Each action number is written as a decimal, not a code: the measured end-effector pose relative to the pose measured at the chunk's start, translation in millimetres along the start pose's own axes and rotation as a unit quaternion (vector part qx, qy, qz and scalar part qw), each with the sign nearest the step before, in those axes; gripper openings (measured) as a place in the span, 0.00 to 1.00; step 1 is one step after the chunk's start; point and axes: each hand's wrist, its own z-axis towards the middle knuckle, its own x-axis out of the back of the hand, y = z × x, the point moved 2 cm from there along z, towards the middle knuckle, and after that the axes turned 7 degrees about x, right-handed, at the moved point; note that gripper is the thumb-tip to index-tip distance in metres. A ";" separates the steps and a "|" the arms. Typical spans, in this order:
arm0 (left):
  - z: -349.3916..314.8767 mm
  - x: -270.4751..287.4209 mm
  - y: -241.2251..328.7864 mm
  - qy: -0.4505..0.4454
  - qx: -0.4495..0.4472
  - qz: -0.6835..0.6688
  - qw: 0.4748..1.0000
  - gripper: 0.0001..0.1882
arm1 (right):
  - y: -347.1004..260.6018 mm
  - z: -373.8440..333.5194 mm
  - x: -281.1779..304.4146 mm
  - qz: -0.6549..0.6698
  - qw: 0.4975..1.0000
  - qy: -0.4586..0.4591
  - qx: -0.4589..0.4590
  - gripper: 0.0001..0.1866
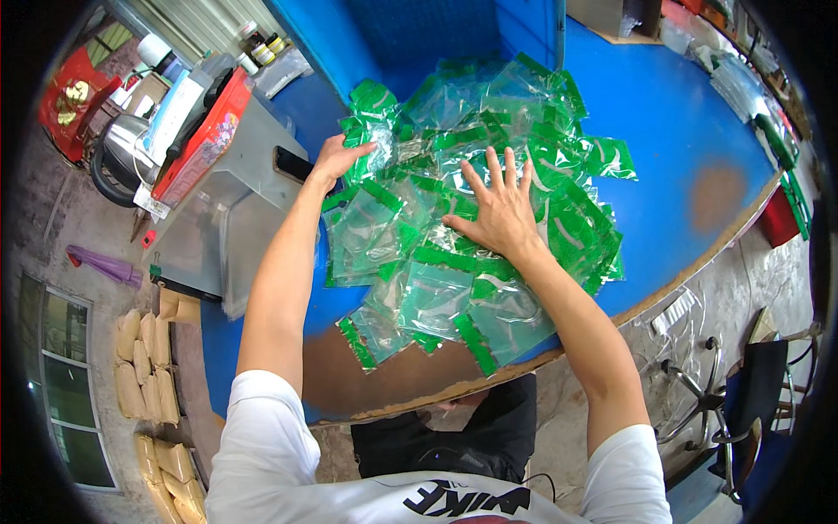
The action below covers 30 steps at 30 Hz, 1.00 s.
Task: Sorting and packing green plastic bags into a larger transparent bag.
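A heap of clear plastic bags with green header strips (454, 288) covers the middle of a blue table (663, 113). My right hand (496, 205) lies flat on top of the heap with fingers spread. My left hand (336, 159) rests on the left edge of the heap, fingers touching a bag near a green strip. Neither hand is closed around a bag.
A grey metal machine (236, 201) with a red part (205, 140) stands left of the heap, and a dark phone (292, 163) lies on it by my left hand. Small bottles (262, 48) stand at the back. A chair (751, 393) is at the right; sacks (144, 367) lie on the floor left.
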 end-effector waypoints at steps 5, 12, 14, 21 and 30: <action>0.0 -1.1 -4.9 -0.003 -0.013 -0.123 0.992 0.19 | -8.0 6.7 1.8 0.000 1.000 -0.002 0.008 0.49; -24.4 19.5 5.0 0.019 -0.093 -0.138 0.986 0.13 | -11.3 2.5 -1.8 -0.012 0.999 -0.032 -0.004 0.50; -51.4 25.9 38.3 0.125 -0.195 -0.010 0.973 0.12 | -5.7 -1.9 -3.4 -0.010 1.000 -0.020 -0.004 0.50; -195.3 34.3 117.4 0.274 -0.304 0.108 0.906 0.12 | -4.9 5.3 0.7 -0.034 0.997 -0.068 -0.018 0.51; -258.1 -136.3 28.0 0.047 -0.179 0.034 0.982 0.56 | 21.5 18.1 52.5 0.220 0.968 0.064 -0.100 0.35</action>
